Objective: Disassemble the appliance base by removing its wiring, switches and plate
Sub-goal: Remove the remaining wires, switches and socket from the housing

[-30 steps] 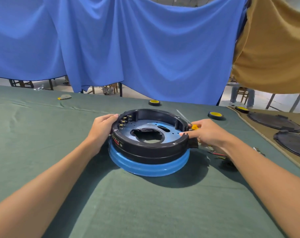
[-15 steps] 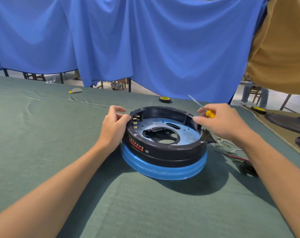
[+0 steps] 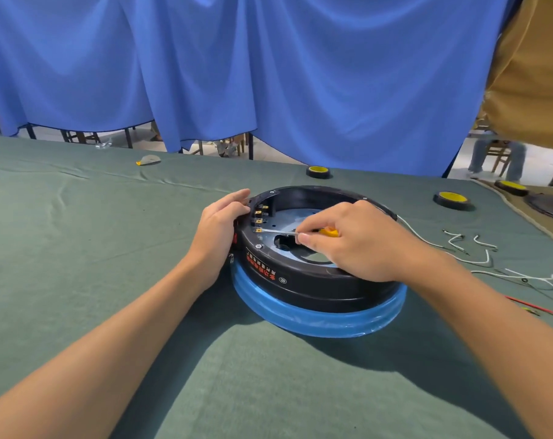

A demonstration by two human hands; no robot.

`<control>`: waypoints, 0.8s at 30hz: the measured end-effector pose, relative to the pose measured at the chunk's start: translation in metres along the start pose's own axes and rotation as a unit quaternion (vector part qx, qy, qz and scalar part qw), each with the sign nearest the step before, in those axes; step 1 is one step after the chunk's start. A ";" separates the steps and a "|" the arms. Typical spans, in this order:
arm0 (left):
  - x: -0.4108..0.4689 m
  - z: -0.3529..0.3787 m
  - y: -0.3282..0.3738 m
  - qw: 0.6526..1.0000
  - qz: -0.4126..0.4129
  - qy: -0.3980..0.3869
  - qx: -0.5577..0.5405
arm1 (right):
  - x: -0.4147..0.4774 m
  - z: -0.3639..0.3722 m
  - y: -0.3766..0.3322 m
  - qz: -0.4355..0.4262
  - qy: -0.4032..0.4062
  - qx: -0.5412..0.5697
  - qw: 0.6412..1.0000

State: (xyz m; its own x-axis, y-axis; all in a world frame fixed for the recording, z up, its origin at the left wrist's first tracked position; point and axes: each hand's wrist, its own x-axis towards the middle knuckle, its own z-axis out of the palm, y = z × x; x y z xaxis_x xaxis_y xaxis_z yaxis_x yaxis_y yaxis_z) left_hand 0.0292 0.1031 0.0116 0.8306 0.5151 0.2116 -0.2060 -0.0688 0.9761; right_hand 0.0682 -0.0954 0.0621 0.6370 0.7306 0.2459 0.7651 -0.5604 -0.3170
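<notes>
Backdrop: blue curtain (image 3: 268,74) hanging beyond the green-clothed worktop (image 3: 78,248).
Appliance base (image 3: 316,286): black ring on a blue band, between both hands, metal plate (image 3: 287,218) inside.
Left hand (image 3: 218,226): fingers nearly straight, pressed against the base's outer rim.
Right hand (image 3: 357,242): pinches a screwdriver (image 3: 278,231) (yellow handle), tip at the switch terminals (image 3: 258,220) just beside the left hand's fingers.
Wires (image 3: 477,251): loose, white and red, on the cloth to the right hand's right.

Bare left hand (image 3: 219,223), left of the appliance base (image 3: 300,282); bare right hand (image 3: 357,242) above it; forearms (image 3: 110,353) unsleeved; nails short.
</notes>
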 end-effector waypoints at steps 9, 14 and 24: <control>-0.001 -0.001 0.001 0.999 -0.032 -0.005 -0.038 | 0.000 0.000 -0.001 0.004 -0.011 -0.003 1.000; -0.001 0.000 0.003 0.999 -0.026 -0.007 -0.019 | -0.001 -0.001 -0.001 0.017 -0.005 0.001 1.000; -0.002 0.004 0.003 0.999 -0.029 -0.004 -0.044 | 0.004 -0.002 -0.017 -0.019 0.046 -0.106 0.993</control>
State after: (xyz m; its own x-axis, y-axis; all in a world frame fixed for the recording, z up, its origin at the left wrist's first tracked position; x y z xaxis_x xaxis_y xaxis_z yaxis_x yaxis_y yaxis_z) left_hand 0.0292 0.0988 0.0148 0.8463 0.5094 0.1561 -0.2026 0.0367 0.9786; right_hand 0.0577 -0.0834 0.0706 0.6050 0.7204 0.3391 0.7858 -0.6090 -0.1081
